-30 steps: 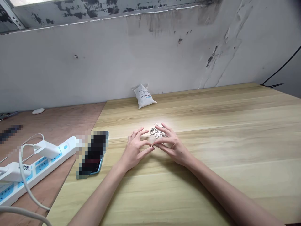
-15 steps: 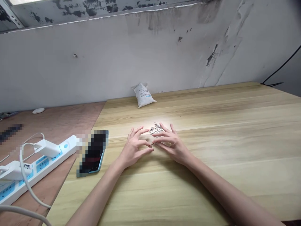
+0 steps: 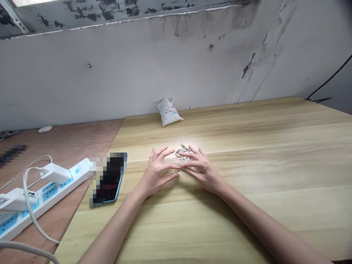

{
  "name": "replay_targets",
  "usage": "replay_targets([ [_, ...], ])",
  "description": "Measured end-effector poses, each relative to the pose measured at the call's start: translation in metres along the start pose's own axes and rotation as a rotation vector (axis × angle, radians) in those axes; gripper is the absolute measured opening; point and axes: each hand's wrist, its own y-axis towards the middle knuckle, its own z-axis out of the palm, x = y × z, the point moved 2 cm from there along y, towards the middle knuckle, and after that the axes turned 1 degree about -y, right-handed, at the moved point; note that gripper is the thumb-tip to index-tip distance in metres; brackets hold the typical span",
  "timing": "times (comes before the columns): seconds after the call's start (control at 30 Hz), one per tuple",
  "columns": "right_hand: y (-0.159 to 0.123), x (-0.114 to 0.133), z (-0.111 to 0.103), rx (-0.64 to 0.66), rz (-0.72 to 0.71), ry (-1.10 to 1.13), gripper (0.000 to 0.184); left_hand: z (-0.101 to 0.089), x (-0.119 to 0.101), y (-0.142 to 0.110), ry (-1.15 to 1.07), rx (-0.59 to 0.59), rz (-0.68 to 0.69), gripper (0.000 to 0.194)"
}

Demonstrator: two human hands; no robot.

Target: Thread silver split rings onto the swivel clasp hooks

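On the wooden table, several small silvery metal pieces (image 3: 183, 150), some ring- or clasp-like, lie in a loose pile just beyond my fingers. Closer to me, a tiny metal ring-like piece (image 3: 177, 170) sits between my two hands; its exact kind is too small to make out. My left hand (image 3: 158, 170) has its thumb and index finger about this piece, the other fingers spread. From the other side my right hand (image 3: 202, 167) pinches at it with thumb and fingertips, its raised fingers partly covering the pile.
Behind the pile a white labelled packet (image 3: 169, 113) leans near the wall. To the left lies a phone (image 3: 110, 181) with a blurred screen. A white power strip (image 3: 49, 196) with chargers and cables stands on the lower brown surface (image 3: 90, 135).
Both hands stay nearly in place. The left index finger and the right fingertips have shifted slightly around the small metal piece, and more of its ring shape shows.
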Motion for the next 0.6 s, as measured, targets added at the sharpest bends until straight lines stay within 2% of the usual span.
replay_targets([
  [0.4,0.0,0.0,0.0,-0.025,0.02,0.026,0.014,0.001,0.001,0.001,0.034,-0.06,-0.006,0.015],
  [0.6,0.0,-0.009,0.001,-0.128,0.006,0.046,0.013,-0.001,0.0,0.001,-0.008,-0.045,-0.023,0.015],
])
